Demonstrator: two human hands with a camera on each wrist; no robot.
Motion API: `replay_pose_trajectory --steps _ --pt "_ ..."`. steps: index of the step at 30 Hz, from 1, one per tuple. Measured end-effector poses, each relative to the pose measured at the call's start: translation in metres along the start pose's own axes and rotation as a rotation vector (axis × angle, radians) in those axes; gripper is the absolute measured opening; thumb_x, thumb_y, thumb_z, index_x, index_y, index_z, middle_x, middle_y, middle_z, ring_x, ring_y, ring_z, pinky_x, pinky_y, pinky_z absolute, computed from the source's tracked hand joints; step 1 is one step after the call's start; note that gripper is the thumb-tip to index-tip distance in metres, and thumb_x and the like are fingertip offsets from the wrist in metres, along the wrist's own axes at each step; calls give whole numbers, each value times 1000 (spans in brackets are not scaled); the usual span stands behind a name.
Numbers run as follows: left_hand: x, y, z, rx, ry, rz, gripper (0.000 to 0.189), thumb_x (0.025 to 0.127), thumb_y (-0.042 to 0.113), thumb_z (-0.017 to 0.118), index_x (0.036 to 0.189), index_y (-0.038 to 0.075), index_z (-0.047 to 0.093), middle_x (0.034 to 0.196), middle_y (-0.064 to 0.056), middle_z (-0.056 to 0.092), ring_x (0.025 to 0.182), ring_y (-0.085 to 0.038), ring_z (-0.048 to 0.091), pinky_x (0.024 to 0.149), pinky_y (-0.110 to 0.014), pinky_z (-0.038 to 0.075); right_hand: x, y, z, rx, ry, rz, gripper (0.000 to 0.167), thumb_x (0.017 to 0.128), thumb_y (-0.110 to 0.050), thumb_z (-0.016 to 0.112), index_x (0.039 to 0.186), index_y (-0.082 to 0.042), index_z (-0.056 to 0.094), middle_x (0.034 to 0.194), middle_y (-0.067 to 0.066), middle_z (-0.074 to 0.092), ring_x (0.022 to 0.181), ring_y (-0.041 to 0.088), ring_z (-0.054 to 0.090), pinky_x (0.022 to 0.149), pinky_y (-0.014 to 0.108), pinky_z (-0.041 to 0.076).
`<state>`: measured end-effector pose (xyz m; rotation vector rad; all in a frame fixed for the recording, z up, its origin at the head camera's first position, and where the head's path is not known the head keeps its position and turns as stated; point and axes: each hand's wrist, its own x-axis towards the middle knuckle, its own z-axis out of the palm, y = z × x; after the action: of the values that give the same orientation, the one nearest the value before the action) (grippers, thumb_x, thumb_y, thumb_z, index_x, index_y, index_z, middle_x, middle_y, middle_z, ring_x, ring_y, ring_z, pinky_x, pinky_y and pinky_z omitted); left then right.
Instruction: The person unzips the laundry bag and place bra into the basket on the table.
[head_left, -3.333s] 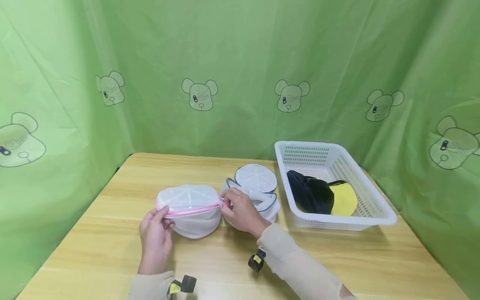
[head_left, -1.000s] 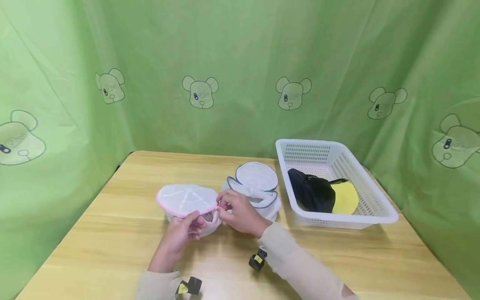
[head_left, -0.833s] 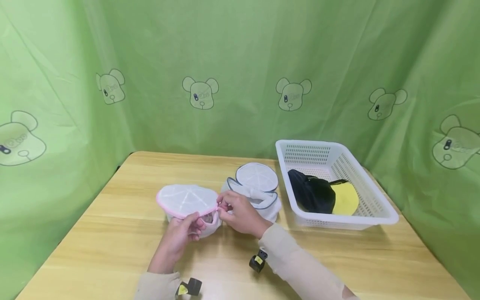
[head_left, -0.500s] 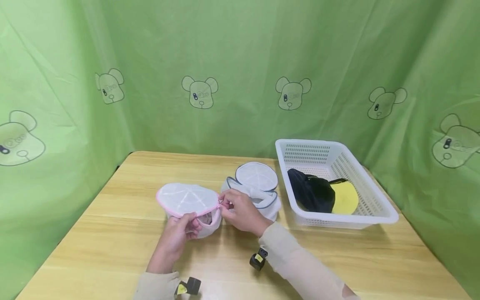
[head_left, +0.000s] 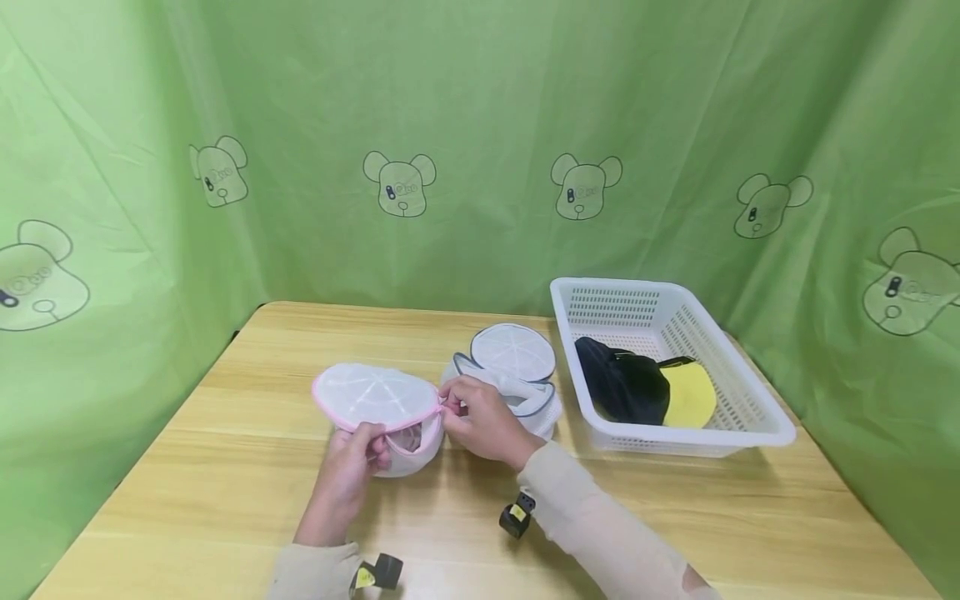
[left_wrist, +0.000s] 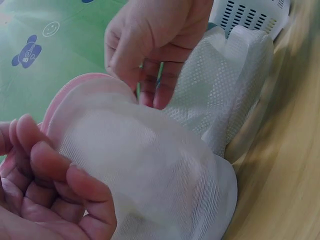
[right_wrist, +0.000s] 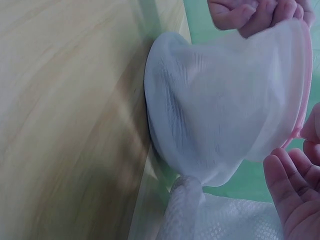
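Observation:
A white mesh laundry bag (head_left: 408, 463) with a pink zip stands on the table, its round lid (head_left: 371, 396) partly raised at the front right, where a gap shows in the mouth. At the front, my left hand (head_left: 347, 462) pinches the lid's pink edge between thumb and fingers. My right hand (head_left: 482, 421) pinches the zip at the bag's right end; the pull itself is hidden by the fingertips. The right wrist view has the bag (right_wrist: 220, 100) lying between both hands, fingers of the right hand (right_wrist: 295, 187) close at the pink zip.
Just behind my right hand stands a second mesh bag (head_left: 542, 423) with dark blue trim, its lid (head_left: 513, 352) folded back. A white plastic basket (head_left: 561, 312) at the right holds a black cap (head_left: 626, 390) with a yellow brim. Green curtain (head_left: 480, 242) surrounds the wooden table (head_left: 247, 425).
Over the earlier frames my left hand went from the bag's left end to its front, and a gap appeared under the lid. Lately it shifted slightly left, widening the gap; my right hand stays nearly in place.

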<state>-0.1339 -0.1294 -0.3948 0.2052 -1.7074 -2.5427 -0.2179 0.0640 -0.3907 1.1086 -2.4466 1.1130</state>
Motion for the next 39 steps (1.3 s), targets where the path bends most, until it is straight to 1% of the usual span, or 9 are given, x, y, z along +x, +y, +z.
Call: replay_pose_trajectory --steps 3,6,12,15,20,25,32,36,39 --pt "0 1 -1 -22 16 19 23 90 0 44 71 10 50 56 5 47 49 -5 45 53 -17 44 0 2 0 -6 9 12 23 76 1 61 66 -14 46 99 6 64 92 17 61 75 19 54" --pt "0 2 -3 -42 33 31 30 90 -1 43 64 12 48 53 6 46 47 -5 44 52 -17 44 0 2 0 -4 14 0 23 77 0 61 66 -14 47 99 6 64 91 17 61 74 20 54" --pt "0 3 -5 -61 24 82 38 88 -2 40 53 14 42 47 6 43 45 -6 41 52 -18 43 1 3 0 0 18 -7 23 78 -1 61 66 -14 46 99 6 63 90 17 61 73 20 54" --pt "-1 3 -6 -64 0 114 40 86 -3 39 50 15 38 43 7 38 43 -7 38 51 -19 41 1 3 0 -2 16 2 23 78 -1 61 66 -14 46 99 6 63 91 17 60 73 20 54" --pt "-1 2 -8 -71 -72 151 40 84 -4 35 49 16 34 41 8 33 43 -10 29 51 -20 36 1 4 -1 2 19 8 25 79 -1 62 66 -14 46 100 8 64 92 18 61 74 20 54" --pt "0 1 -11 -124 -115 157 40 83 -4 30 48 17 32 41 9 32 43 -15 23 52 -20 36 2 6 -1 3 22 8 25 79 -1 62 65 -14 46 100 11 65 92 18 61 74 21 54" --pt "1 -2 -16 -196 -207 199 32 84 -3 21 54 7 17 41 4 25 45 -22 16 53 -22 37 2 7 -3 -5 13 15 24 80 -2 61 66 -14 46 100 13 65 91 19 61 74 23 54" --pt "1 -3 -17 -206 -217 212 31 84 -3 21 54 6 16 42 3 26 45 -22 16 53 -22 37 2 8 -3 -11 13 21 24 79 -2 62 65 -13 46 100 12 64 91 19 61 74 24 54" --pt "1 -2 -17 -223 -199 208 34 84 -3 21 52 10 19 41 6 28 45 -21 17 54 -22 39 2 10 -1 -19 15 22 24 79 -2 62 65 -13 46 99 11 65 90 18 61 73 23 54"
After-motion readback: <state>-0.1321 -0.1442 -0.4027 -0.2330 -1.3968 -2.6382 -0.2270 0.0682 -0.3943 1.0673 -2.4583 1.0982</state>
